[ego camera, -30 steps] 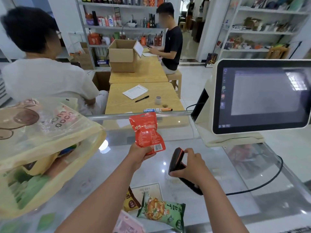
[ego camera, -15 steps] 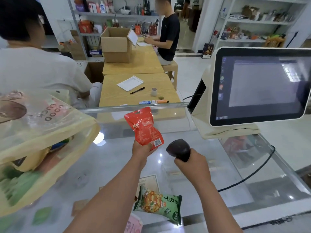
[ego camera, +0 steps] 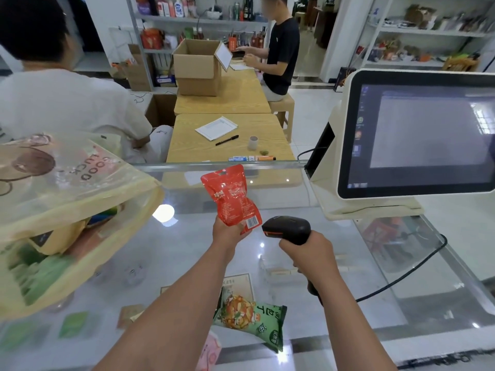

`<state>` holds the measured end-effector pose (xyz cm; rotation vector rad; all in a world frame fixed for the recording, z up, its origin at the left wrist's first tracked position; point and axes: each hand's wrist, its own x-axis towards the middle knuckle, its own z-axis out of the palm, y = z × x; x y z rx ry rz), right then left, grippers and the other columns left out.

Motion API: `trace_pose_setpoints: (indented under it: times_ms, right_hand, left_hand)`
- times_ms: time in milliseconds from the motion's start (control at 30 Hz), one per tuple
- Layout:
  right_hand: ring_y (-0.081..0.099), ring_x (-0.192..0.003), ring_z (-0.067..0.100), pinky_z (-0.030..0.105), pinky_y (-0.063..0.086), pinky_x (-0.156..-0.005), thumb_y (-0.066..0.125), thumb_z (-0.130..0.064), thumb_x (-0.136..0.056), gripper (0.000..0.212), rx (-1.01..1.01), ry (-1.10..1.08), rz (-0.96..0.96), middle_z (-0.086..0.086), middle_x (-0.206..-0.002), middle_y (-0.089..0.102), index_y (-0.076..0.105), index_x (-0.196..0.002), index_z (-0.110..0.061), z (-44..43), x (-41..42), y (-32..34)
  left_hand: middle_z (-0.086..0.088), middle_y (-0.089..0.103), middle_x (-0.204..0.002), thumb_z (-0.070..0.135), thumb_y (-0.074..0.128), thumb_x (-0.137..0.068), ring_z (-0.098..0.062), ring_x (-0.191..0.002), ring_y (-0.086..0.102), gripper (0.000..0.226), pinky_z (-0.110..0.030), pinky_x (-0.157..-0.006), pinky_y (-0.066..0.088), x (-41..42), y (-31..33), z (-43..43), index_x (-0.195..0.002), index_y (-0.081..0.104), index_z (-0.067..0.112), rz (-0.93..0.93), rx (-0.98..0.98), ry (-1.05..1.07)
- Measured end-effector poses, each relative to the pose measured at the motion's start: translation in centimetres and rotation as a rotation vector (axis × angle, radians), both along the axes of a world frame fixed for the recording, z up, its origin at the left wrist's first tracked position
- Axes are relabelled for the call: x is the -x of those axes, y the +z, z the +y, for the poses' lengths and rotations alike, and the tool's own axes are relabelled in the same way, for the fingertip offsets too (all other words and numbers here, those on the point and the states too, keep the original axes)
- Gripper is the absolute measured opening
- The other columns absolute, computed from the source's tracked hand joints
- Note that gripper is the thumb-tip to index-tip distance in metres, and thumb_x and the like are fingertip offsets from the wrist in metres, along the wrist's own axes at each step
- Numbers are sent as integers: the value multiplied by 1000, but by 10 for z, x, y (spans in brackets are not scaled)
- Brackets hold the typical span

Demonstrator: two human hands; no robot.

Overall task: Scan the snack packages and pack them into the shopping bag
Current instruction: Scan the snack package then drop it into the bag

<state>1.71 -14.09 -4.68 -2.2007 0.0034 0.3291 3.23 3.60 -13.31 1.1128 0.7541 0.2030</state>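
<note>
The red snack pouch [ego camera: 232, 200] looks light and soft, a thin glossy film that will crumple and could slide between fingers, so it is best held by its lower edge or the flat top seal with the hang hole, leaving the barcode uncovered. It is bright red with white lettering, slightly puffed in the middle, and carries a white barcode label at its lower right corner. It is held upright above the glass bench [ego camera: 166, 253], just left of the scanner. The left hand [ego camera: 227, 232] has its grip pinching the pouch's bottom edge. The right hand [ego camera: 308, 254] has its grip wrapped around the handle of the black barcode scanner [ego camera: 288, 228], whose nose points at the barcode, very near it. A green snack bag [ego camera: 251, 321] lies flat on the bench nearer the person, apparently still to be scanned. The translucent yellow shopping bag [ego camera: 67, 199] lies on its side at the left, already holding several packages.
</note>
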Motion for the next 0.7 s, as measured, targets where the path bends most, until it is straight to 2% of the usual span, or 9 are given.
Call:
trace_pose_setpoints:
  times_ms: [233, 400, 500, 600, 700]
  right_hand:
    - [62, -66, 20, 29, 52, -57, 67, -18, -75, 8, -38, -3, -1, 11, -73, 66, 64, -79, -12, -1, -1, 2]
    - [65, -70, 23, 34, 55, -61, 67, -21, -75, 14, 13, 12, -14, 10, -73, 66, 64, -80, -8, -1, -3, -2]
    - [59, -67, 19, 26, 45, -53, 66, -21, -75, 16, 58, 24, -34, 5, -73, 62, 60, -83, -9, 2, -4, -8]
    - [57, -77, 16, 22, 39, -54, 70, -20, -75, 31, 111, 90, -24, 2, -88, 59, 51, -97, -11, 6, -4, -18]
    - [56, -83, 18, 20, 38, -54, 73, -15, -72, 40, 167, 113, -30, 6, -100, 58, 46, -101, -11, 10, -5, -31]
  left_hand:
    - [-7, 60, -119, 2, 67, -87, -22, -103, 61, 51, -31, -73, 56, 1, 1, -1, -131, 47, 19, 10, -6, 10]
    - [-6, 59, -118, 3, 66, -88, -20, -103, 60, 51, -33, -76, 55, 1, 2, -2, -131, 46, 20, 19, -23, 10]
    - [-5, 58, -116, 0, 65, -88, -20, -102, 58, 51, -34, -78, 55, 1, 2, -2, -130, 45, 20, 15, -9, 10]
    - [-4, 59, -113, 0, 64, -88, -19, -97, 59, 45, -31, -74, 54, 1, 1, -1, -123, 46, 23, 10, -8, 8]
    - [-4, 60, -113, -1, 65, -88, -19, -96, 60, 44, -30, -73, 55, 1, 0, 0, -119, 46, 24, 0, -11, -5]
